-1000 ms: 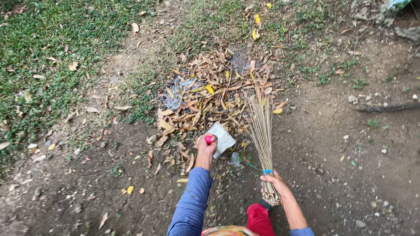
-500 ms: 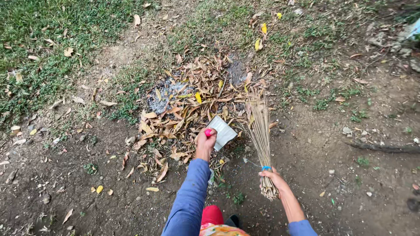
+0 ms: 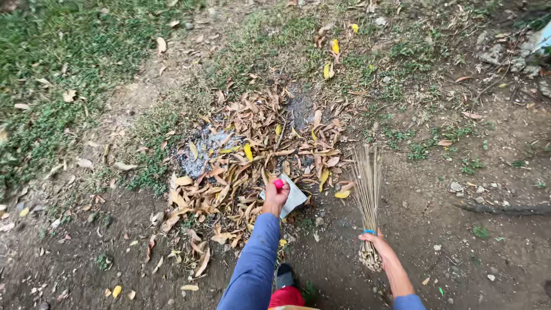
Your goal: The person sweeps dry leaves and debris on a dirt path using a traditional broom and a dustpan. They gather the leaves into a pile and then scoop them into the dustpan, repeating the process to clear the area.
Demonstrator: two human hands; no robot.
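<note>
My left hand (image 3: 275, 197) is closed around a small pink-red object (image 3: 278, 184), a lighter by its look, and holds a pale sheet of paper (image 3: 294, 196) against the near edge of a pile of dry brown leaves (image 3: 252, 158). My right hand (image 3: 376, 241) grips a stick broom (image 3: 367, 195) near its bound end, with a blue band by the hand. The broom's bristles point away from me, just right of the pile. Both arms wear blue sleeves.
Grey ash (image 3: 201, 150) lies at the pile's left side. Bare dirt surrounds me, with grass (image 3: 51, 74) at upper left. Scattered yellow leaves (image 3: 334, 46), small stones, a stick (image 3: 505, 209) at right and rocks (image 3: 516, 49) at top right.
The view has shifted slightly. My left hand with the paper stays at the pile's edge, and the broom stays upright in my right hand.
</note>
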